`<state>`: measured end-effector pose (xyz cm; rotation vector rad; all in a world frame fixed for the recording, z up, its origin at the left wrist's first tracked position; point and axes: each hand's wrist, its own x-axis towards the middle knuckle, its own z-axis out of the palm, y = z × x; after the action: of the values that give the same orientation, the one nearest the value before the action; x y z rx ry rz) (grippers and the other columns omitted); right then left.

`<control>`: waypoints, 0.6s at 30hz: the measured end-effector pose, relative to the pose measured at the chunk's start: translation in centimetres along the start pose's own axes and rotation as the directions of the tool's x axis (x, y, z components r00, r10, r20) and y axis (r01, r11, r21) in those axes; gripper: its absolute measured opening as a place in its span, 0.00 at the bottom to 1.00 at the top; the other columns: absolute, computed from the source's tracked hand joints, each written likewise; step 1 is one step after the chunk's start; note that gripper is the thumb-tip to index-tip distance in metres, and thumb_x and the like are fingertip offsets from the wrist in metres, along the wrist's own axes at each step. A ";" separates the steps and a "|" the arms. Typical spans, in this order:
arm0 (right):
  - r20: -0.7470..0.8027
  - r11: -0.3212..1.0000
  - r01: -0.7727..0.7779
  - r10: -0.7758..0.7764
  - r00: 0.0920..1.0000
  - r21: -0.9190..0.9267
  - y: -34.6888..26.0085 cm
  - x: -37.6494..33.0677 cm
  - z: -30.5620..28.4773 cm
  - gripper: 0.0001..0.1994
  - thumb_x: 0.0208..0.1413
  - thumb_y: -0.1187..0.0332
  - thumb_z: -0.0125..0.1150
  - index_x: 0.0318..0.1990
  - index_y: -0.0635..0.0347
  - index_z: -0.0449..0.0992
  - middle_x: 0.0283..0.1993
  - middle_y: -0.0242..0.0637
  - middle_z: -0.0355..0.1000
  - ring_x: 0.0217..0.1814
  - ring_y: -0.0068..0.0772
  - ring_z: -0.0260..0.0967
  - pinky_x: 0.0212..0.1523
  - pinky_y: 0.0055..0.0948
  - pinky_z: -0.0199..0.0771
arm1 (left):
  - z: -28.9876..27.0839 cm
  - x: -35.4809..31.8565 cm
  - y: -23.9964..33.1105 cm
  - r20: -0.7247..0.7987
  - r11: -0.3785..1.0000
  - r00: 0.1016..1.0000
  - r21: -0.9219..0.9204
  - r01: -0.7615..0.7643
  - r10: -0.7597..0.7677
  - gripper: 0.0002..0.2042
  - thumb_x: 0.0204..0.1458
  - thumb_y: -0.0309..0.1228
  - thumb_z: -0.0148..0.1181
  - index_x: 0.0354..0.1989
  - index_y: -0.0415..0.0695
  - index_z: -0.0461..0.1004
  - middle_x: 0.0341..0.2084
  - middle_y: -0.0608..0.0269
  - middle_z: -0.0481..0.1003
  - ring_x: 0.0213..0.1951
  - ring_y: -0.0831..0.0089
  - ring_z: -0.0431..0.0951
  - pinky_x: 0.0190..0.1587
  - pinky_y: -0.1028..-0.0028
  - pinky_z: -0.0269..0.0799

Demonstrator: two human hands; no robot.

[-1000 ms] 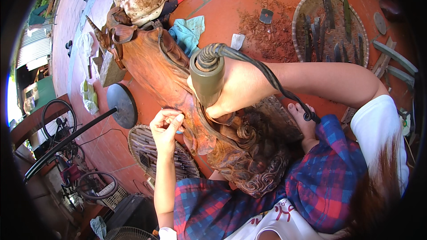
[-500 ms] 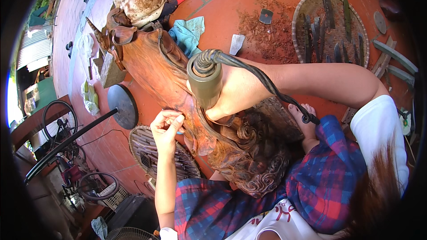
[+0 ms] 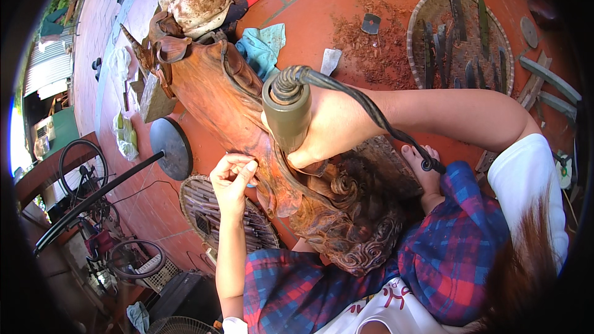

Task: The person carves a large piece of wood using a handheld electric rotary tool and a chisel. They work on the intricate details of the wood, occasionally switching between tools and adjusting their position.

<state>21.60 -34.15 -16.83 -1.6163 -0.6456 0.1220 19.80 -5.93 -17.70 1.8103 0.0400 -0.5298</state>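
Observation:
A large reddish-brown wood carving [image 3: 213, 99] slants from the far left down to between my knees, with scrolled curls at its near end. My right hand [image 3: 334, 117] is wrapped around an olive-green corded power tool [image 3: 288, 120], held upright against the carving's side. The tool's working tip is hidden below. At the carving's left edge, my left hand [image 3: 232, 176] has thumb and fingertips pinched together. A speck of blue shows beneath that thumb, too small to name. The tool's twisted black cord [image 3: 365, 102] arcs over my right wrist.
A round woven tray [image 3: 416, 31] of dark flat files lies far right, near reddish dust. Another tray [image 3: 185, 201] of rod-like tools sits left. Around the carving are a blue cloth [image 3: 263, 43], a wooden block [image 3: 154, 100] and a black round-based stand [image 3: 173, 148]. A bicycle [image 3: 86, 173] stands left.
The power tool and my right hand have shifted very slightly to the right. My left hand stays nearly in place at the carving's edge.

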 end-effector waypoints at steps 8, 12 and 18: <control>0.068 0.987 -0.102 0.094 0.993 0.126 1.0 -0.2 0.2 0.08 0.38 0.73 0.64 0.25 0.62 0.70 0.22 0.36 0.67 0.25 0.29 0.65 0.28 0.30 0.66 | -0.2 0.0 0.0 0.001 1.000 1.000 0.020 0.006 -0.006 0.04 0.50 0.21 0.62 0.34 0.38 0.76 0.22 0.67 0.76 0.20 0.85 0.72 0.23 0.86 0.66; 0.081 0.965 -0.141 0.126 0.989 0.221 -0.4 0.1 -1.3 0.09 0.37 0.75 0.63 0.23 0.60 0.67 0.21 0.31 0.64 0.25 0.22 0.63 0.26 0.27 0.64 | -0.3 -0.6 1.2 -0.019 0.996 0.998 0.063 0.059 -0.058 0.04 0.52 0.23 0.61 0.35 0.37 0.76 0.23 0.65 0.76 0.21 0.83 0.73 0.26 0.84 0.69; -0.052 0.965 0.011 0.002 0.999 0.262 0.3 -0.7 -1.7 0.10 0.34 0.78 0.64 0.24 0.63 0.68 0.18 0.31 0.65 0.22 0.22 0.63 0.22 0.27 0.62 | 1.1 -3.8 12.4 0.034 0.883 0.913 -0.274 -0.382 0.406 0.15 0.54 0.36 0.58 0.42 0.38 0.69 0.30 0.63 0.67 0.27 0.75 0.68 0.30 0.77 0.65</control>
<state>21.88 -36.00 -17.01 -1.3581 -0.5675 0.1550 19.69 -9.88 -5.32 1.4789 -0.3049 -0.2964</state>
